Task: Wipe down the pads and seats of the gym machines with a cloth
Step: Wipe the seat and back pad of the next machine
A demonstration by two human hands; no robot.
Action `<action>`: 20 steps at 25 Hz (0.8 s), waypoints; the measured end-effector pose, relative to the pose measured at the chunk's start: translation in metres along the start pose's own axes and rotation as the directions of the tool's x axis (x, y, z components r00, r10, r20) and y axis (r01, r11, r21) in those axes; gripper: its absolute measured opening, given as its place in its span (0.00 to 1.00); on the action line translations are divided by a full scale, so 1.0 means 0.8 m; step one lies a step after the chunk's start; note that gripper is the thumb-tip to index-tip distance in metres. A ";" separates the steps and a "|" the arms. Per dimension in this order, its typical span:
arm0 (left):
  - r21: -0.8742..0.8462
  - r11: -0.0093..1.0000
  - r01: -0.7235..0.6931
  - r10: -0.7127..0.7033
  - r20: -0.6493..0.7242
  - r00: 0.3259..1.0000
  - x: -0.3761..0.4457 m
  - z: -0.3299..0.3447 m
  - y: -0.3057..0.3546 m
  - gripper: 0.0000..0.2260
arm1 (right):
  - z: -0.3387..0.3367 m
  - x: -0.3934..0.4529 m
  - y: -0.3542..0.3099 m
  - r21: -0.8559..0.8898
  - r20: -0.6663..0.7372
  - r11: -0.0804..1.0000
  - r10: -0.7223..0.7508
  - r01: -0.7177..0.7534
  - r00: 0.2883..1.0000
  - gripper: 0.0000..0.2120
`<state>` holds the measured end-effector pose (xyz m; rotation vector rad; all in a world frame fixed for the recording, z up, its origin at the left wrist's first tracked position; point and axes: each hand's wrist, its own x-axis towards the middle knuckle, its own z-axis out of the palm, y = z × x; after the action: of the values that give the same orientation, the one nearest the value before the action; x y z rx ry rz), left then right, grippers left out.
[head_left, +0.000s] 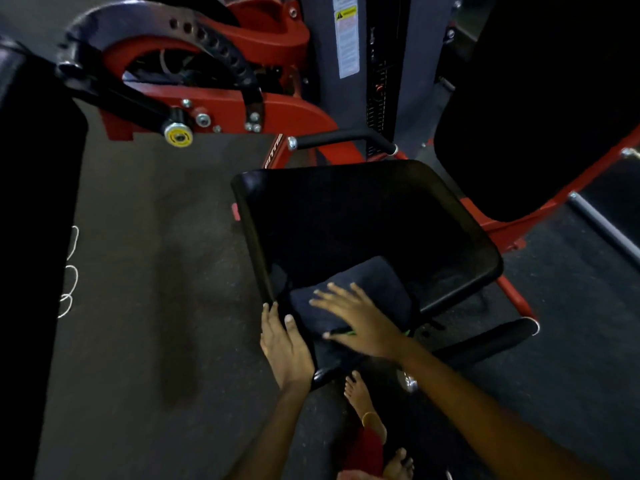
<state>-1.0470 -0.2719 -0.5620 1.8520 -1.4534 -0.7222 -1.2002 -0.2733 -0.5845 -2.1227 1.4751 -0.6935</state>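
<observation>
The right hand [360, 323] presses straight, spread fingers on a dark folded cloth [360, 289] lying on the near part of the glossy black padded seat [363, 216], whose near-left edge the left hand [284, 344] grips, beyond which a white label with a yellow warning band [346, 32] is too blurred to read.

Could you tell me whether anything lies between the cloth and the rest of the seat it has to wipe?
Nothing visible does. The cloth lies under the flat right hand on the seat's near end, and the pad beyond it is bare. The left hand grips the near-left edge, off to the side.
</observation>
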 end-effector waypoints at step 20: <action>-0.323 0.946 0.014 -0.041 -0.079 0.996 0.010 0.002 -0.017 0.49 | 0.006 0.168 -0.063 -0.228 0.284 0.973 0.038 0.029 0.958 0.29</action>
<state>-1.0383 -0.2777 -0.5739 1.6317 -1.1776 -0.8302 -1.1214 -0.3839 -0.5373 -2.2744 1.4547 -0.2036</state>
